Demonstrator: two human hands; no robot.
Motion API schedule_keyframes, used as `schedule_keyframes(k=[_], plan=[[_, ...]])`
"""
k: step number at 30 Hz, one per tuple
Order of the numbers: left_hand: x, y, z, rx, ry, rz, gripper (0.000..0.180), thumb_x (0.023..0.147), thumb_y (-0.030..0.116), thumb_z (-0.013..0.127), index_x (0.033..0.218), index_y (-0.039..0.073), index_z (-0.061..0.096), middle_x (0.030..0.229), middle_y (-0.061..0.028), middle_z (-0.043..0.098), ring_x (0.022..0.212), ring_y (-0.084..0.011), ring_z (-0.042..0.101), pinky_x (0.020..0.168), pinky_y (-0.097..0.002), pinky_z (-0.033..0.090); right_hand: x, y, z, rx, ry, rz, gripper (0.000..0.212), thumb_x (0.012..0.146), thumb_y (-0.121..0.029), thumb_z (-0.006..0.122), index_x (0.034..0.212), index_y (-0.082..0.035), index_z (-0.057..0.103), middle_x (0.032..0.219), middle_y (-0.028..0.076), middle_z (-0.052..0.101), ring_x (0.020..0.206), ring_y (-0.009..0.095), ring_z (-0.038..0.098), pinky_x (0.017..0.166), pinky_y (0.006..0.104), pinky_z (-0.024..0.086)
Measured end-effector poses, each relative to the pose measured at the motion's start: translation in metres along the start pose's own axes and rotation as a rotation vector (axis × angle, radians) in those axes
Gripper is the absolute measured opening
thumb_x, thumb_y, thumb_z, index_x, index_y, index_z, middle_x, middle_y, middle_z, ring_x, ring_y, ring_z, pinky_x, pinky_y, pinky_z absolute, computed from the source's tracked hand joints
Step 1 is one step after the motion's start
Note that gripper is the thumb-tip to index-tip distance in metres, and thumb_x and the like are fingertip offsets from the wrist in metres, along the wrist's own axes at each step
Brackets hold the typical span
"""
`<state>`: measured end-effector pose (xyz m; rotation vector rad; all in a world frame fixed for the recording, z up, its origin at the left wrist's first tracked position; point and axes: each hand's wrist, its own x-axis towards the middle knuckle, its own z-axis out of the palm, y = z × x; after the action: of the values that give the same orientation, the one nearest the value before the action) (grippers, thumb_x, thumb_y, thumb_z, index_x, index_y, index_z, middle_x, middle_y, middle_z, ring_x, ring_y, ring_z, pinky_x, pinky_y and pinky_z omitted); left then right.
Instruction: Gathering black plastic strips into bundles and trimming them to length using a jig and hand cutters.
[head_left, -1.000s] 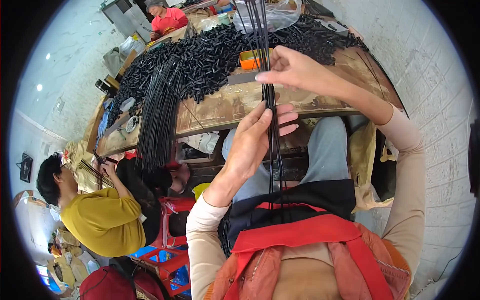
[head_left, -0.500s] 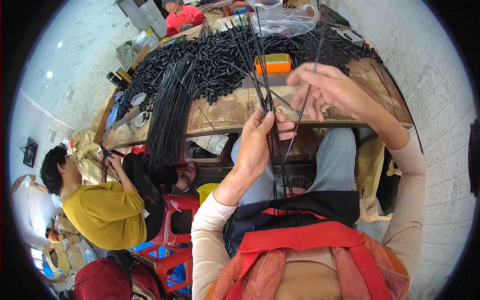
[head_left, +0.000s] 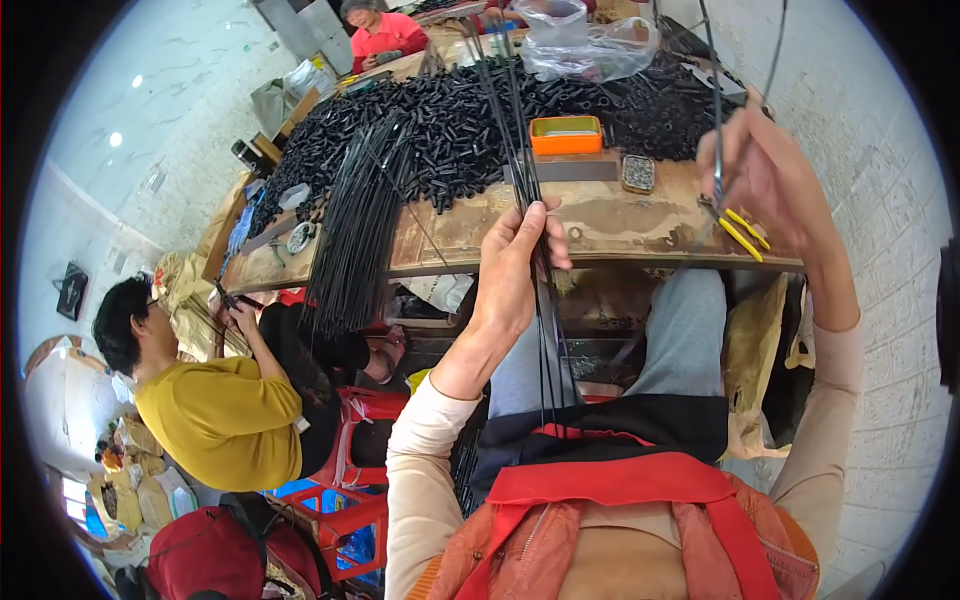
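Observation:
My left hand (head_left: 520, 260) is closed around several thin black rods (head_left: 545, 350), thumb on top; they run from my lap up past the table edge. Raised at the right side of the table, my right hand (head_left: 765, 180) is partly blurred, fingers bent around a thin black rod (head_left: 713, 80) that stands nearly upright. Another dark strand (head_left: 778, 45) rises above that hand; whether it is part of the same rod I cannot tell. Just below the right hand lie pliers with yellow handles (head_left: 740, 240).
A heap of short black tubes (head_left: 440, 140) covers the table's far part. A rod bundle (head_left: 360, 220) overhangs the front edge. An orange box (head_left: 566, 148), a small container of metal bits (head_left: 638, 173) and a plastic bag (head_left: 590, 50) stand beyond my hands. A person in yellow (head_left: 220, 410) sits left.
My right hand has moved right and away from the left hand, carrying a rod with it. The pliers and the small container now show. My left hand keeps its hold on the rods.

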<state>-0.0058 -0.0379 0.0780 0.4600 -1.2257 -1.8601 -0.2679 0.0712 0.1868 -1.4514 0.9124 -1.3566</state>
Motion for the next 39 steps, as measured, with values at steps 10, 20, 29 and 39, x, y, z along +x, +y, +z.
schedule_keyframes(k=[10, 20, 29, 39], plan=[[-0.012, -0.004, 0.053, 0.113, -0.001, -0.233, 0.02, 0.102, 0.019, 0.048, 0.113, 0.003, 0.054, 0.066, 0.0047, 0.039, 0.049, -0.0043, 0.03, 0.044, -0.0209, 0.022, 0.053, 0.074, -0.015, -0.081, 0.044, 0.32, 0.05, 0.097, -0.048, 0.05, 0.105, -0.001, 0.063, 0.087, 0.018, 0.069, 0.067, 0.023, 0.069, 0.065, 0.0313, 0.058], [0.008, 0.015, 0.073, 0.144, -0.259, -0.172, 0.031, 0.101, 0.016, 0.051, 0.126, -0.002, 0.055, 0.088, -0.0059, 0.064, 0.066, -0.0106, 0.058, 0.057, -0.0244, 0.048, -0.089, 0.172, -0.266, -1.825, 0.785, 0.698, 0.019, 0.081, -0.013, 0.058, 0.084, -0.002, 0.073, 0.088, 0.019, 0.07, 0.082, 0.034, 0.07, 0.066, 0.0429, 0.056], [0.054, -0.007, 0.101, 0.115, -0.317, -0.229, 0.033, 0.099, 0.011, 0.051, 0.13, -0.001, 0.05, 0.102, -0.0114, 0.066, 0.086, -0.018, 0.067, 0.08, -0.0358, 0.058, -0.143, 0.173, -0.333, -1.682, 0.641, 0.791, 0.022, 0.077, -0.017, 0.064, 0.086, 0.001, 0.071, 0.079, 0.019, 0.07, 0.073, 0.034, 0.07, 0.062, 0.0428, 0.056], [0.072, -0.032, 0.092, -0.063, -0.206, -0.257, 0.03, 0.096, 0.009, 0.058, 0.125, 0.002, 0.055, 0.109, -0.0136, 0.066, 0.095, -0.0219, 0.067, 0.085, -0.0369, 0.058, -0.085, 0.077, -0.205, -0.168, 0.603, 0.326, 0.011, 0.089, -0.009, 0.058, 0.099, -0.004, 0.058, 0.071, 0.0, 0.055, 0.05, 0.006, 0.041, 0.046, 0.0182, 0.035]])
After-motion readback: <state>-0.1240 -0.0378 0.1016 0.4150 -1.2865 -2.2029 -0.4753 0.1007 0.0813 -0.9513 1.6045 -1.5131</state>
